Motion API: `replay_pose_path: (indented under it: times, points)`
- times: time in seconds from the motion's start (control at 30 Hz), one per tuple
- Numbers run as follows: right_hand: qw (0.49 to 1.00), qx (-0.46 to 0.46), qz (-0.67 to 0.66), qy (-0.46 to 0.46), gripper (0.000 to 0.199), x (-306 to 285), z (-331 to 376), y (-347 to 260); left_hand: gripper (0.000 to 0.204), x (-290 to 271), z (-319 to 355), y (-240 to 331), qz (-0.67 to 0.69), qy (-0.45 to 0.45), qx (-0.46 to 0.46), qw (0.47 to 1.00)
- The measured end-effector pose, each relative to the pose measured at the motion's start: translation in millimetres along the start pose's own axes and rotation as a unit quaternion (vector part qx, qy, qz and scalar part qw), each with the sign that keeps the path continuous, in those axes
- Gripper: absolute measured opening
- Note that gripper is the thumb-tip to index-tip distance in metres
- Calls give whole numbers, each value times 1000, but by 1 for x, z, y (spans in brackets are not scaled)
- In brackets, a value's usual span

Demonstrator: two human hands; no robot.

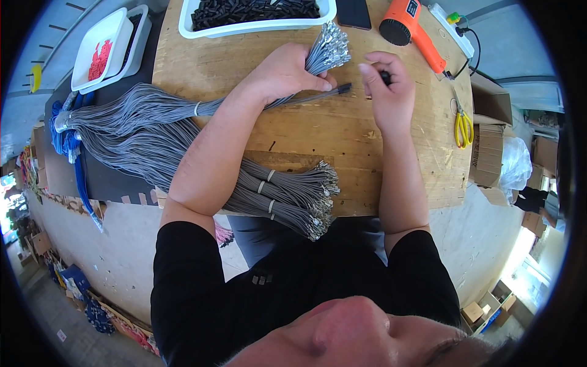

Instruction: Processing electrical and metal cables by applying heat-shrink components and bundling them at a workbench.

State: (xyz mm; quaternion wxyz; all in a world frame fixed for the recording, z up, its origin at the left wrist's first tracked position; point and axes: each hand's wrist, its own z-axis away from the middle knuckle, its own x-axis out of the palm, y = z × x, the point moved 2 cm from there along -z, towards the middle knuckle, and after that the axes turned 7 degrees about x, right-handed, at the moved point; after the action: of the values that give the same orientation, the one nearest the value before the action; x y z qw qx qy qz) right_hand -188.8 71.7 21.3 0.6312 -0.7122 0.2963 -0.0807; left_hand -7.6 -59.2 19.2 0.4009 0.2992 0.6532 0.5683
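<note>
My left hand (287,72) is closed around a bundle of grey wires (324,54), whose silvery metal terminals fan out above the fingers. Below that hand, a few wires stick out to the right and end in black sleeves (344,88). My right hand (394,101), a short way to the right of those ends, has its fingers curled around small black sleeves (385,77), partly hidden by the fingers. More tied bundles of grey wire (244,186) lie beneath my left forearm, their metal ends gathered near the table's front edge.
A white tray (263,25) of black sleeves stands at the back, beside a dark phone (353,13). An orange heat gun (422,46), a power strip (452,29) and yellow-handled scissors (463,128) are on the right. White trays (85,76), one with red pieces, sit at left.
</note>
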Motion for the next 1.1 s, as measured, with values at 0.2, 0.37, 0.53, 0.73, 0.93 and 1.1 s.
replay_pose_path:
  times: [0.2, 0.37, 0.53, 0.73, 0.93, 1.1]
  points:
    - [905, 238, -351, -15, 15, -16, -11, 15, 23, 0, 2, 4, -27, 22, -18, 999]
    - [860, 295, -407, -90, 26, -14, -10, 18, 31, -3, 4, 9, 30, -7, -37, 999]
    - [874, 294, -358, -146, 27, 2, -1, 10, 34, -2, 10, 13, 90, -3, -45, 995]
    - [891, 275, -335, -137, 23, 11, 4, 11, 33, 0, 10, 16, 88, -37, -69, 993]
    - [894, 264, -330, -148, 21, 11, 5, 11, 28, 1, 10, 15, 40, 13, -77, 996]
    - [919, 254, -273, -130, 21, 2, -1, 8, 21, -1, 9, 8, 65, 36, -42, 996]
